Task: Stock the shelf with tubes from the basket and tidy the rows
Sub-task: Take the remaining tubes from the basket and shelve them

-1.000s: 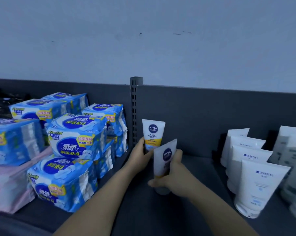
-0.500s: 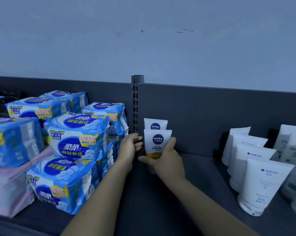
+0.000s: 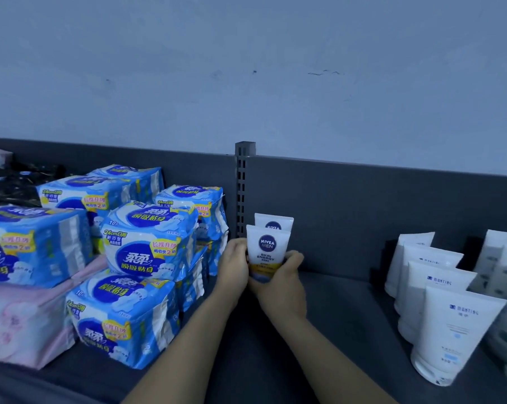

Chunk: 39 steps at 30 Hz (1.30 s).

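Just right of the slotted post (image 3: 244, 185), the left grip (image 3: 234, 265) and right grip (image 3: 281, 282) both clasp the front tube (image 3: 268, 249), held upright directly before a second tube (image 3: 274, 221).

Left hand (image 3: 235, 265) and right hand (image 3: 281, 282) are gripping the front tube (image 3: 267, 252), standing before another tube (image 3: 274, 222) on the shelf (image 3: 334, 316).

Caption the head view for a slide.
On the dark shelf, the left hand and right hand grip the front Nivea tube, upright before a second Nivea tube, beside blue packs.
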Each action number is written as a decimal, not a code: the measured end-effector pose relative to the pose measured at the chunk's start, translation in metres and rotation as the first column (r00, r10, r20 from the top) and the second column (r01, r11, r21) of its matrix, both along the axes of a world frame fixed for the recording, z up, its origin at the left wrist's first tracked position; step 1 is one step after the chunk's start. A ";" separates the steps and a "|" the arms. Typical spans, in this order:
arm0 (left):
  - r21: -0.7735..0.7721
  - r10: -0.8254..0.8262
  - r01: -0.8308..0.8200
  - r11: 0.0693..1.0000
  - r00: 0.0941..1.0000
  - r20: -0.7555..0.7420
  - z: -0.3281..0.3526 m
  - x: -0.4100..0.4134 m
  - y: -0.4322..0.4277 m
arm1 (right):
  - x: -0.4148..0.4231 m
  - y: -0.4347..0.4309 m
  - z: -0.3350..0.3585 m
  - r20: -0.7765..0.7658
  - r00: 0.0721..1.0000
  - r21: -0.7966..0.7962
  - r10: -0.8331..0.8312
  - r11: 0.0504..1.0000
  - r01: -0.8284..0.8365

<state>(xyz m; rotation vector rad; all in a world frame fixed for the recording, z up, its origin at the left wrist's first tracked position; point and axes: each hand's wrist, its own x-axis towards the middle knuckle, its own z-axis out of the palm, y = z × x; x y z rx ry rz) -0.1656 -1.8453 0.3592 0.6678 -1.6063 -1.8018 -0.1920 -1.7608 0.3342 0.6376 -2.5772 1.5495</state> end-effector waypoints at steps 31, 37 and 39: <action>-0.435 0.322 -0.053 0.899 0.754 0.572 -0.153 0.537 -0.135 | 0.381 -0.116 -0.129 0.335 0.515 0.289 0.789 0.434 -0.853; -0.261 0.337 -0.215 0.941 0.535 0.774 -0.246 0.583 -0.140 | 0.404 -0.165 -0.238 0.566 0.368 0.302 0.738 0.229 -0.925; -0.205 0.320 -0.282 0.937 0.462 0.827 -0.280 0.585 -0.138 | 0.407 -0.175 -0.268 0.654 0.300 0.304 0.695 0.122 -0.945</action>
